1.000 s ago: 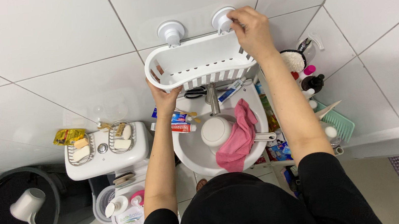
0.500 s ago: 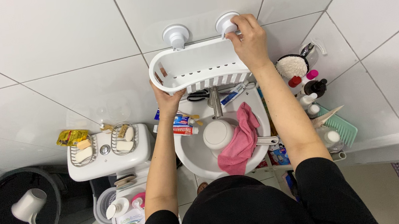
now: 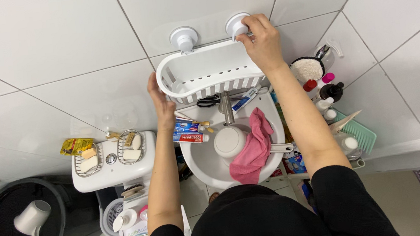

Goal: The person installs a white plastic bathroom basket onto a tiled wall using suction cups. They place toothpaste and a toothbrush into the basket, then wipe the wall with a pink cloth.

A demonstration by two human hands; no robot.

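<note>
- The tiled wall [image 3: 57, 51] fills the upper view; a white basket [image 3: 210, 73] hangs against it by two suction cups, its long axis running left to right.
- The sink [image 3: 209, 159] lies below the basket and holds a pink cloth [image 3: 252, 150] and an upturned cup [image 3: 229, 141].
- A black bin [image 3: 3, 228] with a white scoop sits at lower left, well apart from both hands.
- The left hand [image 3: 162, 101] has its fingers closed on the basket's left end, steadying it from beside and below.
- The right hand [image 3: 263, 44] is at the basket's upper right, its fingers pinched together on the right cup [image 3: 235, 25].
- The left cup [image 3: 184, 36] is untouched, between the two hands, nearer the right.
</note>
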